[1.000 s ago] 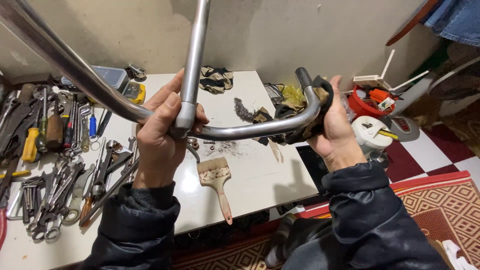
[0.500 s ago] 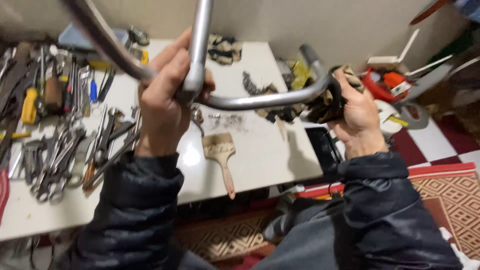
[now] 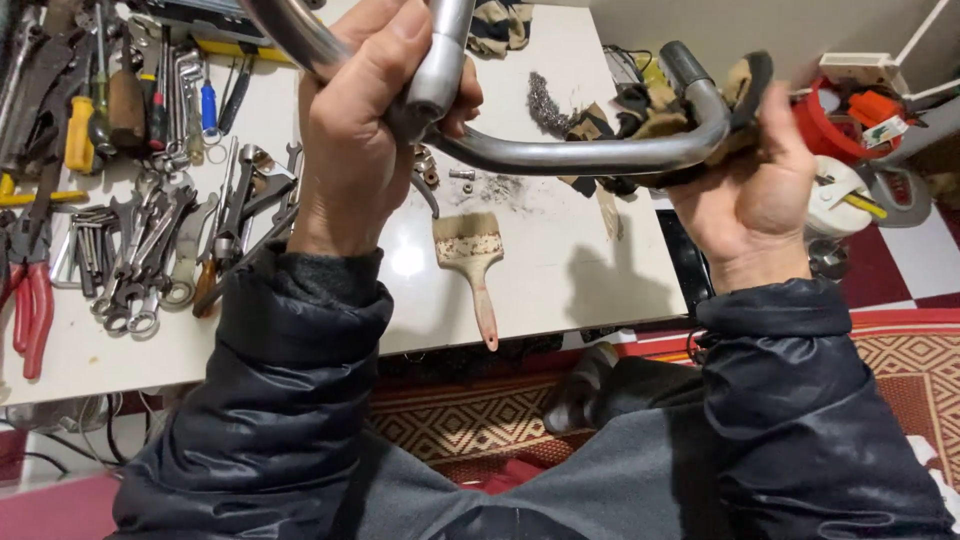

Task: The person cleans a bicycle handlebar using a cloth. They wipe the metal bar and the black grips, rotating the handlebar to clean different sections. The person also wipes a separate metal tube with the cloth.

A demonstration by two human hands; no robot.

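A bent grey metal tube frame [image 3: 580, 155] hangs in the air above a white table [image 3: 560, 280]. My left hand [image 3: 365, 130] grips it at the junction where an upright tube meets the curved bar. My right hand [image 3: 755, 175] holds a dirty tan and black rag [image 3: 745, 85] pressed around the curved right end of the bar, near its dark end cap [image 3: 682, 58]. Both arms wear dark puffy sleeves.
A worn paintbrush [image 3: 472, 262] lies on the table under the frame, beside steel wool [image 3: 545, 100] and small screws. Wrenches, pliers and screwdrivers [image 3: 130, 210] cover the table's left side. A red container [image 3: 845, 115] and tape measure [image 3: 835, 195] sit at right, on a patterned rug.
The view has closed in and tipped down. The frame and both hands sit nearer the camera, and my right hand with the rag has shifted along the curved end.
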